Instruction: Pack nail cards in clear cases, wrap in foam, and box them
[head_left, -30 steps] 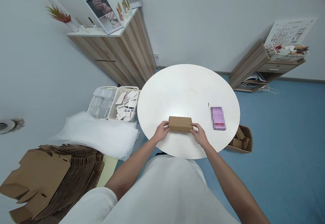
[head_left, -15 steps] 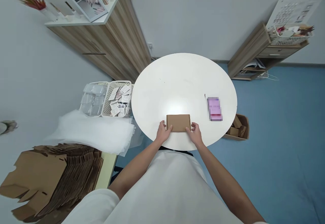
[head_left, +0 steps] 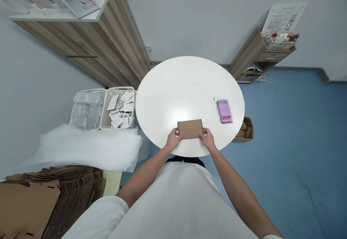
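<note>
A small closed brown cardboard box [head_left: 190, 129] lies near the front edge of the white oval table [head_left: 187, 76]. My left hand [head_left: 174, 139] grips its left end, thumb on the near edge and fingers curled at the side. On the opposite end, my right hand [head_left: 207, 139] holds the box the same way. To the right on the tabletop is a purple item, blurred into blocks [head_left: 224, 111], whose kind I cannot make out.
At left stand a basket of printed cards [head_left: 121, 109], a basket of clear plastic packs [head_left: 88, 109], white foam sheets [head_left: 86, 147] and stacked flat cartons [head_left: 73, 203]. An open carton with small boxes [head_left: 245, 130] sits on the floor at right.
My view has turned slightly, so the surroundings sit further left. The box has tilted a little, its right end now higher in the picture; both hands stay on it.
</note>
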Tool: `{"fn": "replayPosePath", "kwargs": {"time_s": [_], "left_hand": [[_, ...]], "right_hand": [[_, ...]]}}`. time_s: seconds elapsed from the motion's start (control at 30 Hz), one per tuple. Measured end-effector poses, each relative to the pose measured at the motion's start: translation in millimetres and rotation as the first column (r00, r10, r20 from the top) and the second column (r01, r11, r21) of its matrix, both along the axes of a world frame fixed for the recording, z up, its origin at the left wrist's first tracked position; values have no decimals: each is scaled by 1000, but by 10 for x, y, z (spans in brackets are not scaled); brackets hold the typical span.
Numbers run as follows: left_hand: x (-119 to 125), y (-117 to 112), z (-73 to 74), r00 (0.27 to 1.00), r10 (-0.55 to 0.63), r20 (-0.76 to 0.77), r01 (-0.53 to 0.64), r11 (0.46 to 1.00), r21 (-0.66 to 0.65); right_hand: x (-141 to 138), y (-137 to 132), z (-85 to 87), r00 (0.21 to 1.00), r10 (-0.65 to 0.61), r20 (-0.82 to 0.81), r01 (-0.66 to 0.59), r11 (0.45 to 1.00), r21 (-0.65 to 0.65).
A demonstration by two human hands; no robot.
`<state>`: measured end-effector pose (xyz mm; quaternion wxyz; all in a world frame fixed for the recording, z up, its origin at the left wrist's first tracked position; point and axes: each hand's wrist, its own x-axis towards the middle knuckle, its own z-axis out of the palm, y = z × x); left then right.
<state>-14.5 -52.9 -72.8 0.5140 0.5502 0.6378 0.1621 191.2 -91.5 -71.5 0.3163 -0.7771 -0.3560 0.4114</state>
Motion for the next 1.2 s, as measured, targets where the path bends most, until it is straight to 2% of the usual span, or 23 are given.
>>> {"fn": "replayPosePath", "kwargs": {"time_s": [0.2,0.4,0.5,0.6,0.73,0.83,0.9,1.03,1.2], "left_hand": [[6,-23,31,1000,6,-19,-5,997,71],[66,-82,191,998,-22,-55,30,991,133],[193,-115,298,998,-60,-2,59,985,161],[462,-130,416,991,-120,61,104,971,216],[1133,-142,604,973,-208,104,170,941,294],[1852,-169,718,941,-315,121,262,908,326],[2379,-199,730,908,-388,155,327,891,315],[3351,-258,567,836,-494,241,455,868,200],[4205,-199,305,787,-573,231,576,815,60]], "right_hand": [[-13,-50,-38,997,-53,-60,57,997,51],[64,-141,27,988,-33,-149,40,998,44],[226,-220,97,982,-42,-183,55,996,64],[503,-317,196,972,-91,-218,115,988,100],[1058,-487,339,944,-207,-258,257,950,178],[1618,-662,408,913,-327,-245,382,896,226],[2032,-805,407,883,-411,-225,460,854,244],[2786,-1104,279,795,-580,-178,606,771,196],[3410,-1275,99,725,-674,-141,688,718,109]]}}
